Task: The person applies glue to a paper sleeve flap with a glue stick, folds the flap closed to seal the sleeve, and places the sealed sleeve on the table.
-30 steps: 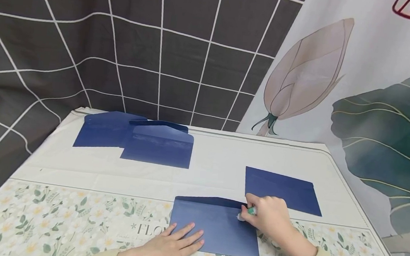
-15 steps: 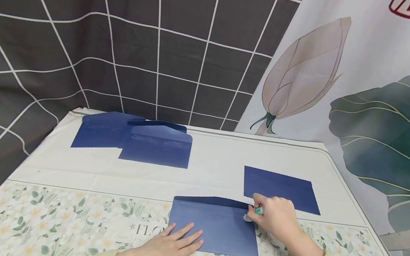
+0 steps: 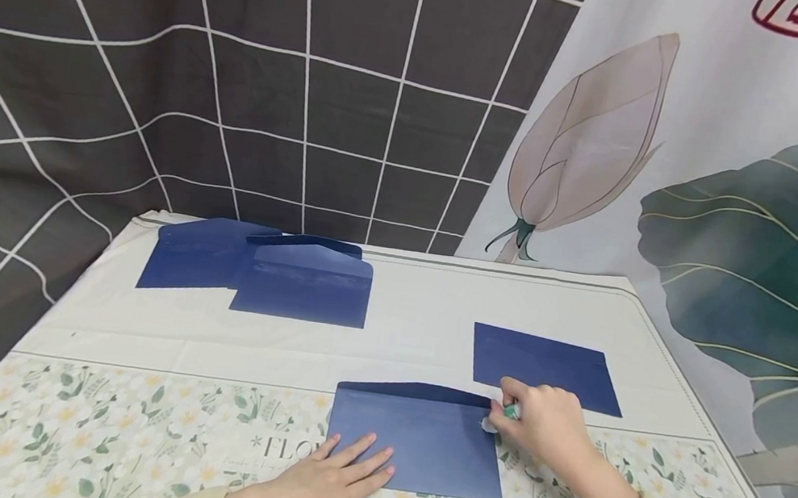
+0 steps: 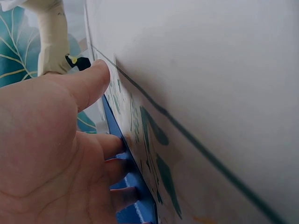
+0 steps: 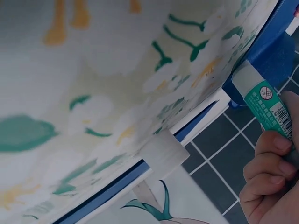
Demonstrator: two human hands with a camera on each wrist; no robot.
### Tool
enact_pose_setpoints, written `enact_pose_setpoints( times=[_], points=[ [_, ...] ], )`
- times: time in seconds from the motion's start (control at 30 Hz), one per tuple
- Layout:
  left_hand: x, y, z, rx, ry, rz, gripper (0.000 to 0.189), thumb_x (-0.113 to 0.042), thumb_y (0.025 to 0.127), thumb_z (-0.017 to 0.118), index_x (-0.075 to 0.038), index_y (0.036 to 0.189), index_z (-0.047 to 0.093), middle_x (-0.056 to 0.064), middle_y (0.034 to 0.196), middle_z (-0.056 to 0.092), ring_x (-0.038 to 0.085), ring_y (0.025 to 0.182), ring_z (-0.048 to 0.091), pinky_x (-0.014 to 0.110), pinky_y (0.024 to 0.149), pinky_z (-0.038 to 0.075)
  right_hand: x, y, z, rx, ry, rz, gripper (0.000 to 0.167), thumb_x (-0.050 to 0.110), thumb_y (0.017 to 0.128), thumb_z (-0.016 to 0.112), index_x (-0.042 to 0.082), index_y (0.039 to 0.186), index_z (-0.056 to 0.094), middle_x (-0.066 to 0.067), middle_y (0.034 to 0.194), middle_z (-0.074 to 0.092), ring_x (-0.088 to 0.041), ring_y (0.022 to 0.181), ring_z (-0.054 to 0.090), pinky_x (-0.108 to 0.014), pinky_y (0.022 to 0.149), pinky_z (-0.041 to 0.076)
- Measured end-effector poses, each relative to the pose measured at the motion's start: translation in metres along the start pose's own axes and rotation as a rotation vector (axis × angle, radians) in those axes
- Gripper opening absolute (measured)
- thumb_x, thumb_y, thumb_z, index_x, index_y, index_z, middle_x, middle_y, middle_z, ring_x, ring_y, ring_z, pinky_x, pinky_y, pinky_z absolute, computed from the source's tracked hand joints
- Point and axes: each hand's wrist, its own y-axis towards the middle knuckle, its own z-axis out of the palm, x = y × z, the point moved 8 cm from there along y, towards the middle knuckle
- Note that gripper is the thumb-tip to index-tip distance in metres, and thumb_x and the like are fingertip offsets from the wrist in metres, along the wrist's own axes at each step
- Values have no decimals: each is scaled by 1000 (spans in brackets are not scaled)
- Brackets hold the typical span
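A blue paper envelope [image 3: 439, 452] lies on the floral tabletop in the head view, its dark flap [image 3: 413, 389] turned to the far side. Spread fingers of my left hand [image 3: 319, 480] rest flat on its lower left part. My right hand [image 3: 547, 423] grips a glue stick [image 5: 268, 103] with a green label. The stick's white end [image 3: 489, 426] is at the envelope's upper right edge, just below the flap fold. Curled fingers wrap the stick's lower part in the right wrist view. In the left wrist view, the left fingertips lie over the blue paper.
Another blue envelope [image 3: 540, 365] lies just beyond my right hand. Overlapping blue envelopes [image 3: 303, 292] sit at the back left of the table. A small white cylinder [image 5: 166, 151] stands on the tabletop in the right wrist view. A dark grid curtain [image 3: 355, 106] hangs behind.
My right hand has moved a short way to the right with the glue stick, along the envelope's upper edge to its right corner. The left hand has stayed on the envelope.
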Motion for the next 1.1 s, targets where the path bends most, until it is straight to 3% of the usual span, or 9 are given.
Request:
enact_pose_setpoints(
  times=[0.23, 0.33, 0.47, 0.6, 0.7, 0.83, 0.97, 1.1],
  points=[
    [0, 0, -2, 7, -20, 3, 75, -65, 94, 36, -19, 153, 28, 0, 160, 25, 24, 147, 24, 50, 110, 36, -15, -7, 6, 130, 153, 92, 32, 27, 81, 74, 27, 68, 45, 20, 46, 29, 4, 42, 14, -16, 41, 14],
    [-1, 0, -3, 19, -29, 6, 72, -62, 95, 36, -19, 152, 29, 0, 159, 25, 24, 147, 24, 50, 110, 37, -21, -7, 5, 181, 235, 103, 27, 32, 83, 74, 28, 72, 49, 20, 45, 29, 4, 41, 13, -16, 40, 15],
    [-2, 1, -6, 10, -52, 16, 68, -58, 97, 35, -16, 151, 33, 1, 158, 28, 26, 146, 27, 52, 108, 39, -32, -7, 6, 284, 353, 180, 24, 43, 84, 71, 29, 77, 53, 17, 44, 31, 3, 39, 14, -16, 38, 17],
    [-4, 1, -11, -16, -75, 21, 66, -57, 98, 34, -15, 148, 38, 2, 157, 32, 28, 144, 31, 53, 104, 42, -41, -7, 8, 381, 475, 258, 23, 45, 86, 67, 26, 82, 55, 14, 53, 52, 1, 40, 19, -18, 39, 23],
    [-4, 2, -14, -5, -91, 7, 66, -58, 98, 35, -16, 148, 38, 1, 156, 32, 27, 143, 32, 52, 103, 43, -45, -6, 9, 406, 593, 284, 21, 40, 89, 67, 22, 84, 56, 9, 70, 63, 0, 43, 27, -21, 40, 29],
    [-3, 5, -18, 26, -73, -23, 65, -59, 96, 39, -18, 146, 41, -1, 154, 36, 26, 142, 36, 50, 102, 44, -46, -2, 10, 389, 767, 276, 18, 29, 90, 68, 17, 84, 56, 2, 78, 61, -3, 51, 40, -24, 44, 38],
    [-2, 12, -28, 24, -77, -35, 61, -59, 93, 45, -19, 139, 51, -2, 148, 46, 25, 137, 43, 44, 104, 44, -39, 8, 14, 366, 943, 269, 14, 17, 93, 63, 10, 87, 53, -1, 69, 54, -7, 50, 41, -27, 41, 38],
    [2, 20, -43, -41, -85, -11, 51, -52, 93, 53, -19, 131, 59, -4, 135, 59, 17, 127, 53, 37, 105, 44, -32, 18, 24, 364, 1073, 350, 18, 19, 100, 51, 4, 91, 50, -1, 63, 50, -10, 50, 43, -31, 43, 42]
  ],
)
